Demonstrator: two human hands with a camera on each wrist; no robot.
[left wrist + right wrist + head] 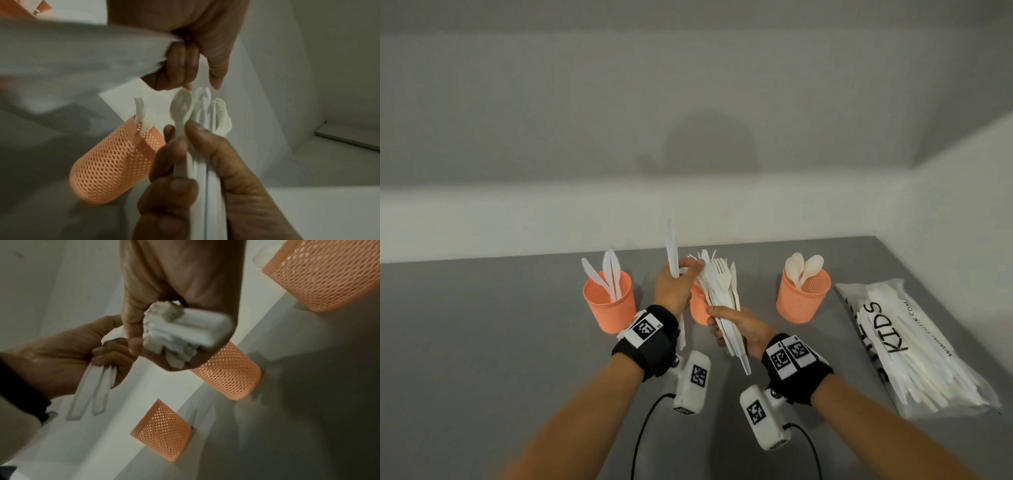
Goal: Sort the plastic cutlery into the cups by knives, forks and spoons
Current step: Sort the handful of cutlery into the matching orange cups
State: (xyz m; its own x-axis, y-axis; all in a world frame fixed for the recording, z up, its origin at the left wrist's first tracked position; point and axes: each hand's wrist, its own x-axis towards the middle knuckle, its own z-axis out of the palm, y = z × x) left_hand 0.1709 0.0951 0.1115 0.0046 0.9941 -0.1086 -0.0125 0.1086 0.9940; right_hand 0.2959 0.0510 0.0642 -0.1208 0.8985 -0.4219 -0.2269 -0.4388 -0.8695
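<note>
Three orange mesh cups stand in a row on the grey table. The left cup [609, 303] holds knives [607, 274], and the right cup [803, 296] holds spoons [803, 267]. The middle cup [698, 306] sits half hidden behind my hands and has forks [141, 113] in it. Above the middle cup, my right hand [722, 325] grips a mixed bundle of white cutlery [719, 291] by the handles. My left hand [685, 270] grips two knives [672, 250] upright, with its fingertips against the top of the bundle. A spoon [180, 105] shows in the bundle.
A clear plastic bag [914, 346] with more white cutlery lies on the table at the right, beyond the right cup. White walls close off the table at the back and on the right. Bare grey tabletop [482, 342] stretches to the left.
</note>
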